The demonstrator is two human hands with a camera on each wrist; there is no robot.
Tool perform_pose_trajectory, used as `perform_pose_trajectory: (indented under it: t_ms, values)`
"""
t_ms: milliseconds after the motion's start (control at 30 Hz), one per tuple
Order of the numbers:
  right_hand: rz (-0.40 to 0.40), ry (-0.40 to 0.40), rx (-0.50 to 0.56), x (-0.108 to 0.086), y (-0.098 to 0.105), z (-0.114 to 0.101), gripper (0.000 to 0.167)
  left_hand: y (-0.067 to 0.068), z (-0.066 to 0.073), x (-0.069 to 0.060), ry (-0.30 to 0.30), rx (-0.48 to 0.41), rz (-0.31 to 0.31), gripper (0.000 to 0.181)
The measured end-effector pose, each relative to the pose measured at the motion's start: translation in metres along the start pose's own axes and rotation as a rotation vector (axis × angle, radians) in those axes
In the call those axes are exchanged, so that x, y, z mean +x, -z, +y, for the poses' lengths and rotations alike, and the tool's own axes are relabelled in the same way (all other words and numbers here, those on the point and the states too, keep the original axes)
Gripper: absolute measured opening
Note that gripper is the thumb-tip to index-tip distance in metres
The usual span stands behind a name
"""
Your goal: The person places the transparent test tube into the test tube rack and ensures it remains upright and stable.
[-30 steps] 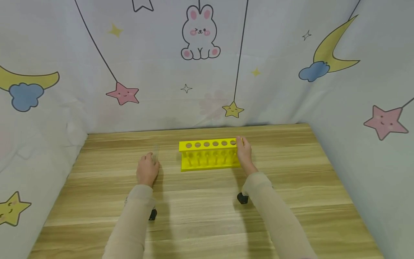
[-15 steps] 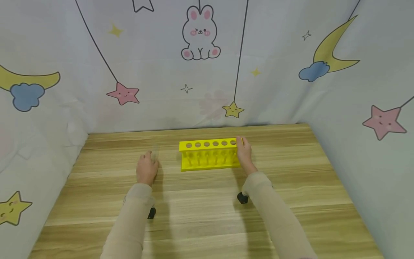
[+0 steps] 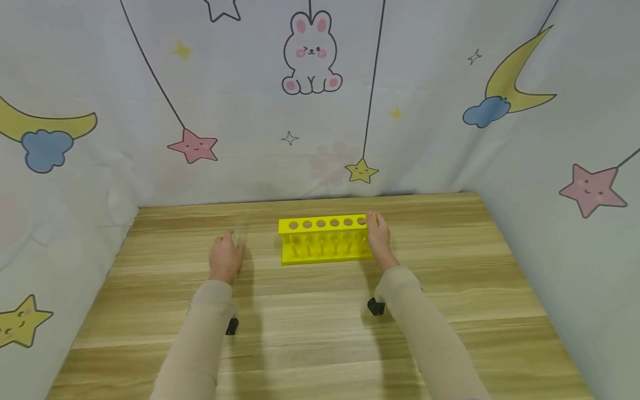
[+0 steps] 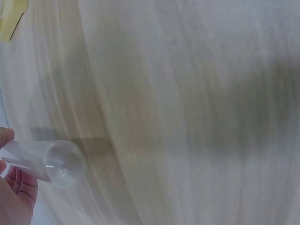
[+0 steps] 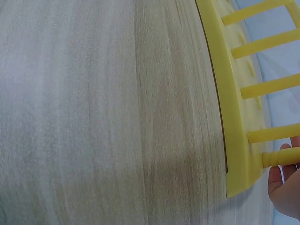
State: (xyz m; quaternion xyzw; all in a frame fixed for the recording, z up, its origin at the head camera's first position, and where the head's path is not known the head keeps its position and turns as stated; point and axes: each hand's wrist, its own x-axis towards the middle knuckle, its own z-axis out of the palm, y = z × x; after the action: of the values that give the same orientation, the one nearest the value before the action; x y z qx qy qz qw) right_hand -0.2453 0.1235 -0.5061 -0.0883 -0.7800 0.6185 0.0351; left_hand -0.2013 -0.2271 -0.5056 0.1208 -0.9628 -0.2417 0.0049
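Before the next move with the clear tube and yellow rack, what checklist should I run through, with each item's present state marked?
1. Left hand secure on the clear tube: ok, pinched between thumb and fingers.
2. Right hand on the yellow rack: ok, it grips the right end.
3. Rack upright on the table: ok.
4. Top holes free of tubes: ok, none shows in the six.
5. Tube over a hole: not ok, it is apart from the rack, to its left.
6. Which tube end is open: cannot tell.
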Motion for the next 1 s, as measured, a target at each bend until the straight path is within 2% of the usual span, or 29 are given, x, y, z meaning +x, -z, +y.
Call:
perform_pose_trajectory:
  t_ms: [267, 467, 700, 1000]
  values:
    - [-0.001, -0.006, -0.001, -0.001, 0.001, 0.001, 0.038, 0.014, 0.002, 0.003, 0.012, 0.031, 0.004, 0.049]
    - [-0.001, -0.014, -0.004, 0.0, 0.0, 0.001, 0.037, 0.019, -0.002, 0.003, 0.004, 0.042, 0.04, 0.047]
    - [-0.009, -0.017, -0.016, 0.0, 0.0, 0.0, 0.035, 0.028, 0.0, 0.003, -0.016, 0.036, 0.038, 0.048]
    - [-0.017, -0.002, -0.016, -0.001, 0.0, -0.001, 0.038, 0.04, 0.009, 0.009, -0.08, -0.011, 0.081, 0.048]
